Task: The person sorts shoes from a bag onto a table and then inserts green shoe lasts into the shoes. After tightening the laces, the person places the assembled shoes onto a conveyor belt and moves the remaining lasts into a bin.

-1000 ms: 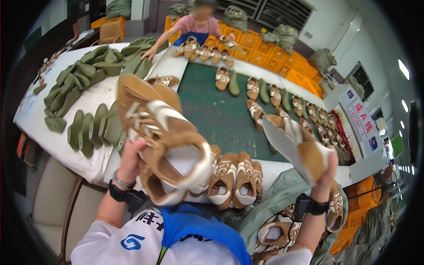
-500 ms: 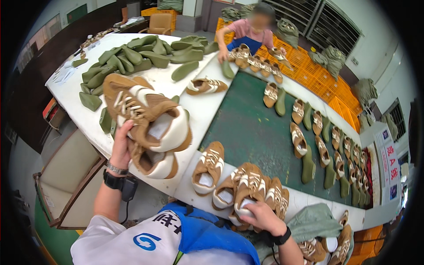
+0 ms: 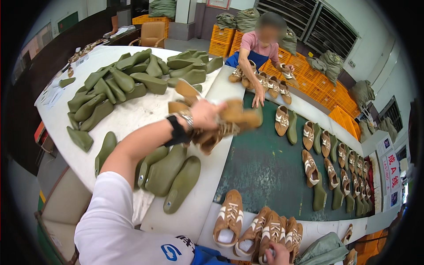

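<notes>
My left hand (image 3: pixel 205 115), arm stretched far across the table, grips a bundle of tan sneakers (image 3: pixel 240 118) with white laces. Motion blurs them, so I cannot count them. They hang over the seam between the white table and the green belt. At the near edge my right hand (image 3: pixel 278 255) is closed at the heel of a brown-and-white sneaker (image 3: pixel 272 229), which stands in a tight row of similar ones. A single sneaker (image 3: pixel 229 216) stands just left of that row. Below my left forearm lie several green shoe lasts (image 3: pixel 182 183).
A big pile of green lasts (image 3: pixel 126 81) covers the far white table (image 3: pixel 62 104). Sneakers and lasts stand in pairs along the green belt (image 3: pixel 265 176). Across it, a co-worker (image 3: pixel 260 44) reaches onto the belt beside a row of sneakers. Orange crates (image 3: pixel 309 79) are stacked behind.
My left hand has swung the sneakers away from me and to the right, toward the belt. My right hand stays at the near row. The co-worker's arm has reached forward onto the belt.
</notes>
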A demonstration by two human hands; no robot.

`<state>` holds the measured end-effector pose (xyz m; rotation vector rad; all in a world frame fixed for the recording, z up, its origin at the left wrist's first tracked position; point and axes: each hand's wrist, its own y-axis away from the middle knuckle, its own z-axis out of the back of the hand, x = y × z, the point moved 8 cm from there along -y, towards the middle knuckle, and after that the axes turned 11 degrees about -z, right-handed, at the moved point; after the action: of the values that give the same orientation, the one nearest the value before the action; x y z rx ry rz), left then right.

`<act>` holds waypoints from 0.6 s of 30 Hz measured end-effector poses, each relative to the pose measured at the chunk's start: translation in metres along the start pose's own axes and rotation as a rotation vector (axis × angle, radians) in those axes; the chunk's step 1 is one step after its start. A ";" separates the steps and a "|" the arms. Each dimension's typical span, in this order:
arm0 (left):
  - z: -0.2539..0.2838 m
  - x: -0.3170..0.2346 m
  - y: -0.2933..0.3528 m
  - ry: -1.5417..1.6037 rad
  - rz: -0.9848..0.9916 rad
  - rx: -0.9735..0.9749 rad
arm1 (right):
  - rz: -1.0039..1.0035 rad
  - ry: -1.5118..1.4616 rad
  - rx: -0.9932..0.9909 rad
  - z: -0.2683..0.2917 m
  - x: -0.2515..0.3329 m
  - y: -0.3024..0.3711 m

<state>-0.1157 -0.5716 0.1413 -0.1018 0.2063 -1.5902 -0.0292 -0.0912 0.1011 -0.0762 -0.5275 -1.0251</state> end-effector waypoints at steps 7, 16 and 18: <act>-0.183 0.054 -0.087 -0.177 -0.026 0.439 | -0.276 0.032 0.105 -0.012 0.021 -0.037; -0.199 0.203 -0.158 -0.480 -0.046 -0.209 | -0.272 0.067 0.118 -0.020 0.025 -0.090; -0.198 0.202 -0.158 -0.263 0.077 0.072 | -0.289 0.061 0.099 -0.021 0.020 -0.090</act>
<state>-0.3155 -0.7565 -0.0344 -0.2425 -0.0507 -1.4887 -0.0875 -0.1606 0.0752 0.1229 -0.5426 -1.2766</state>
